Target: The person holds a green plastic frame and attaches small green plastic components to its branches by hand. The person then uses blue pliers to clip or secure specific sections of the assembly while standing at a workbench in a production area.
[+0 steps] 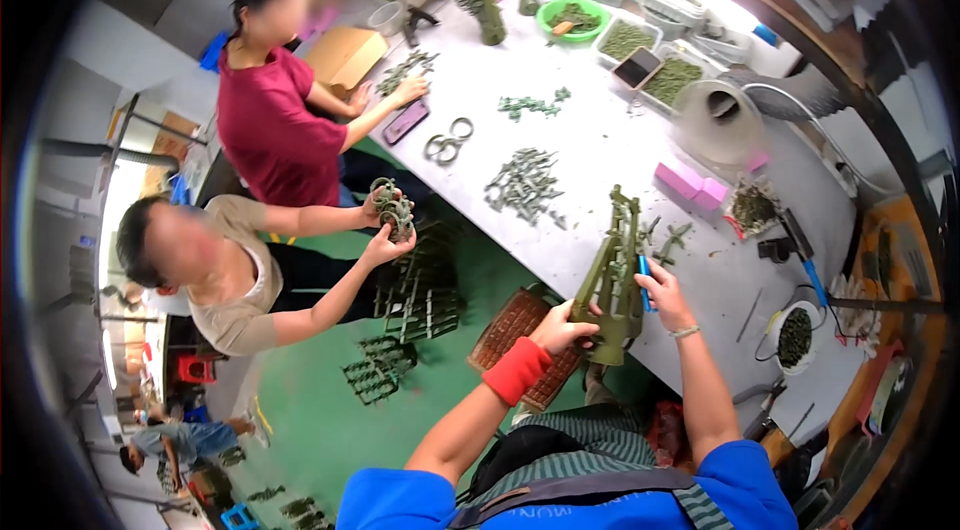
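Observation:
My left hand [566,328] grips the lower end of a long olive-green piece [606,300] with a lattice-like frame, held tilted over the table's near edge. In my right hand [668,298] is a slim blue pen-shaped tool [645,282], its tip close beside the green piece; whether they touch I cannot tell. Just beyond lies a small green branched part [674,242] on the table. A loose pile of small grey-green parts [524,186] spreads further left.
A white table [600,145] carries a green bowl [572,20], tubs of green bits, pink blocks [690,186] and a wired blue-handled tool [806,265]. To the left, one person [270,90] touches parts at the table; another [245,270] holds a grey-green part. A brown woven seat [510,330] stands below.

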Available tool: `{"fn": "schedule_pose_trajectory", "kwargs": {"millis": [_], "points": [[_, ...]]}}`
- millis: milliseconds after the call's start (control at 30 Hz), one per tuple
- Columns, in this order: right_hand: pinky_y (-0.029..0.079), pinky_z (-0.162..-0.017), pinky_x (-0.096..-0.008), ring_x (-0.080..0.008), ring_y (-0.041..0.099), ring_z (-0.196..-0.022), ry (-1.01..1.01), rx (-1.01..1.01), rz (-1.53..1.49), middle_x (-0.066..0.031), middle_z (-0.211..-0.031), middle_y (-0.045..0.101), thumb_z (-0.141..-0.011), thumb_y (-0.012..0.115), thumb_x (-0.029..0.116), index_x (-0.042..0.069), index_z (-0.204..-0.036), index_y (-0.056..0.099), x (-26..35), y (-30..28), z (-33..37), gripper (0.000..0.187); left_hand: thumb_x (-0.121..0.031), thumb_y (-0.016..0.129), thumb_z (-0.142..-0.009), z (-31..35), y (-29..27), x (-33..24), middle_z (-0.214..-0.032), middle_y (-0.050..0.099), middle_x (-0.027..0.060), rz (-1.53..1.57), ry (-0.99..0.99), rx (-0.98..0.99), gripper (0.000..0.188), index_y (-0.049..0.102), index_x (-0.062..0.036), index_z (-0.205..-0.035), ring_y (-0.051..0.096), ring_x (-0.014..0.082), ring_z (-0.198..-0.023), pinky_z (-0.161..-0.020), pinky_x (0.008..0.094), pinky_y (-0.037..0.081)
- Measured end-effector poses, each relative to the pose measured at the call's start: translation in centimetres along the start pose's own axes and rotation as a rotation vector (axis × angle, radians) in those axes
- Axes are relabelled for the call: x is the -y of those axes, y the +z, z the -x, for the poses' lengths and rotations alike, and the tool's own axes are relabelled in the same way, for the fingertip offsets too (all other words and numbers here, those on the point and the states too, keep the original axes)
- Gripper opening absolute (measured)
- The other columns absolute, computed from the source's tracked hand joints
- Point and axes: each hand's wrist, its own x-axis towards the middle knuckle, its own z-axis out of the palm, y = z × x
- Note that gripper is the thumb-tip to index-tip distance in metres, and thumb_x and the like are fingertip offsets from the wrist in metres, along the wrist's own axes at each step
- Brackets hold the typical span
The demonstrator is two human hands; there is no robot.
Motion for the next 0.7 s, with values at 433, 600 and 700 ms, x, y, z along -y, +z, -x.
{"fn": "schedule_pose_trajectory", "kwargs": {"millis": [433,600,700], "points": [[0.046,-0.077,-0.025,-0.0099,0.055,-0.09,0.122,-0.02,-0.085,-0.0021,-0.107,0.059,-0.091,0.064,0.032,0.005,-0.13,0.052,1.6,-3.8,3.7,0.049,-0.004,0.068,-0.085,0.0,-0.8,-0.2,-0.088,0.065,0.0062,0.092,-0.048,-0.052,0.028,0.057,-0.0009,-0.111,0.061,0.0134,-0.068,-0.066,0.0281,0.052],[0.045,-0.08,-0.0254,-0.0116,0.052,-0.089,0.01,-0.043,0.183,-0.0019,-0.104,0.056,-0.087,0.072,0.03,0.002,-0.139,0.047,2.2,-2.1,6.6,0.064,-0.002,0.066,-0.085,-0.4,-0.9,-0.8,-0.091,0.064,0.0088,0.128,-0.046,-0.054,0.03,0.056,0.0008,-0.113,0.061,0.0158,-0.069,-0.068,0.0304,0.053],[0.046,-0.082,-0.0267,-0.0114,0.052,-0.09,0.006,0.017,0.265,-0.0026,-0.104,0.056,-0.085,0.074,0.029,0.003,-0.134,0.05,2.3,-1.9,7.7,0.06,-0.003,0.067,-0.086,-0.4,-0.8,-1.0,-0.091,0.064,0.0083,0.159,-0.033,-0.058,0.03,0.055,-0.0004,-0.113,0.061,0.0155,-0.069,-0.069,0.0318,0.054]]}}
